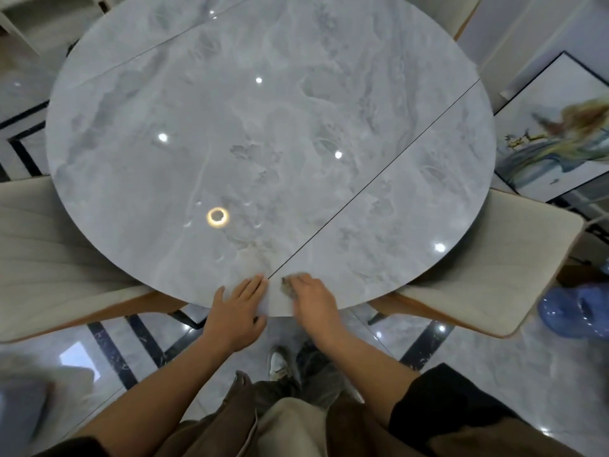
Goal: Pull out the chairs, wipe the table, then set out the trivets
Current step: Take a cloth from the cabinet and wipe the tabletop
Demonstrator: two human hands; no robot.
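Note:
A round grey marble table (263, 143) fills the view, with a dark seam running diagonally across its right side. My left hand (237, 311) lies flat on the near edge of the table, fingers together, thumb hooked under the rim. My right hand (313, 301) presses a small brownish-grey cloth (291, 285) onto the table just right of the seam; the cloth is blurred and mostly hidden under the palm. A beige chair (49, 258) stands at the left and another beige chair (487, 268) at the right, both partly under the table. No trivets are in view.
A framed painting (553, 133) leans at the right. A blue glossy object (576, 311) sits on the tiled floor near the right chair. My shoes (280, 361) are below the table edge. A third chair back (461, 14) shows at the far right edge.

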